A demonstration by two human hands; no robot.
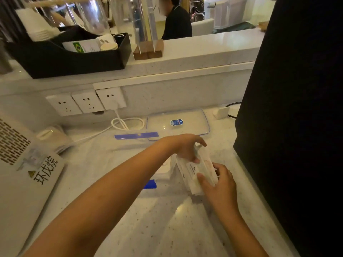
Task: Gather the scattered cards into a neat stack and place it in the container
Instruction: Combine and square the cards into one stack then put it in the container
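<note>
A stack of white cards [194, 170] stands tilted on the pale counter at centre right. My left hand [185, 147] grips its far end from above, fingers curled over the top. My right hand [217, 182] holds the near end, thumb pressed on the face of the front card. A clear plastic container [130, 145] with blue clips lies just left of the stack, largely hidden behind my left forearm; one blue clip [150, 184] shows below the arm. Its clear lid [178, 123] with a blue sticker lies flat behind the hands.
A tall black object [289, 108] blocks the right side. A white device with printed labels [24, 164] fills the left. Wall sockets [87, 101] and a white cable [126, 123] sit at the back. A black tray [74, 52] rests on the upper ledge; a person sits beyond.
</note>
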